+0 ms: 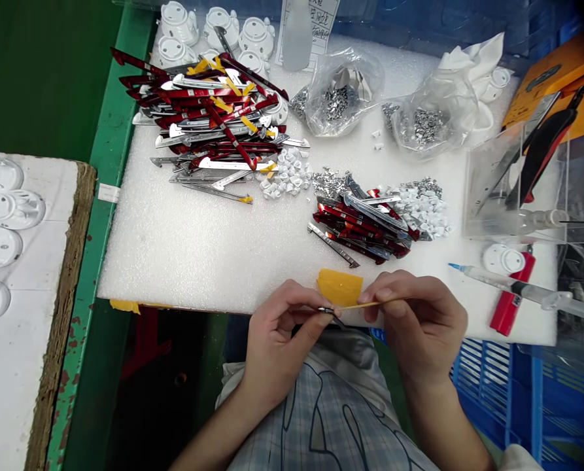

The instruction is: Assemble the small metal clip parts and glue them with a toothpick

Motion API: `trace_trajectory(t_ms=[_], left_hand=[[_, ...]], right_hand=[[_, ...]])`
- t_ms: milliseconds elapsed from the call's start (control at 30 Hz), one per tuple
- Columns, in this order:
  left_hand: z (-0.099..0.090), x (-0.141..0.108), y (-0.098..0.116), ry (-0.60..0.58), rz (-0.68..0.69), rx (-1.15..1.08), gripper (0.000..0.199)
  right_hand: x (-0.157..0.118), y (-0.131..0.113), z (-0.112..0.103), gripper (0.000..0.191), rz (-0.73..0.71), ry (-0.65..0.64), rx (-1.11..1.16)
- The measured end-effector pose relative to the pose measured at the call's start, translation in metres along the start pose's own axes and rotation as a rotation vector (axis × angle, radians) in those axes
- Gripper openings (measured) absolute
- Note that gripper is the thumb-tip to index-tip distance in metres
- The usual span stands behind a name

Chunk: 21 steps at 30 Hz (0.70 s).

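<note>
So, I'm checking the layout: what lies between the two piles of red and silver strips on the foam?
In the head view, white pieces and silver bits lie between the larger pile and the smaller pile.

Left hand (274,343) and right hand (419,324) — both pinching, close.

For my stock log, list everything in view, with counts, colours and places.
foam sheet: one, white, on the green bench
metal strips: many, red and silver, two piles on the foam
clips: many, white, two heaps beside the strips
plastic bags: two, clear, silver pieces inside, back of the foam
moulded caps: several, white, behind the strips and on the board at left
acrylic box: one, clear, right
syringe: one, clear, lower right
lighter: one, red, lower right
yellow pad: one, yellow, front edge of the foam
small metal piece: one, silver, in the left hand
yellow strip: one, yellow, in the right hand
left hand: one, front of the foam
right hand: one, front of the foam
</note>
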State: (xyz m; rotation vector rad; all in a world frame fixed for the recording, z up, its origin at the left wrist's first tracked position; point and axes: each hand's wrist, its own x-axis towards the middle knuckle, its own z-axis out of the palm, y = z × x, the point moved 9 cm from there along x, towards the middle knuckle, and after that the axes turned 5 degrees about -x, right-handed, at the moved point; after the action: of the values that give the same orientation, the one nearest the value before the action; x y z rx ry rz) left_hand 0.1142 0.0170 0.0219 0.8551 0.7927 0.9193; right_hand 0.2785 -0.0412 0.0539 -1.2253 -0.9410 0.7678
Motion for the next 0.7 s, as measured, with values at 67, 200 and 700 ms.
trace_trajectory(t_ms=[67,200,700], left_hand=[[-0.0004,-0.0003,-0.0001,0.0,-0.003,-0.001,0.027],[-0.0008,-0.0003,-0.0003,0.001,-0.006,0.004,0.028],[-0.0007,0.0002,0.0029,0.005,0.015,0.043,0.017]], right_hand=[[0.0001,-0.0002,0.0001,0.013,-0.002,0.005,0.005],[0.0007,-0.0002,0.0022,0.013,-0.005,-0.006,0.001],[0.0,0.0033,-0.0006,0.01,0.015,0.004,-0.017]])
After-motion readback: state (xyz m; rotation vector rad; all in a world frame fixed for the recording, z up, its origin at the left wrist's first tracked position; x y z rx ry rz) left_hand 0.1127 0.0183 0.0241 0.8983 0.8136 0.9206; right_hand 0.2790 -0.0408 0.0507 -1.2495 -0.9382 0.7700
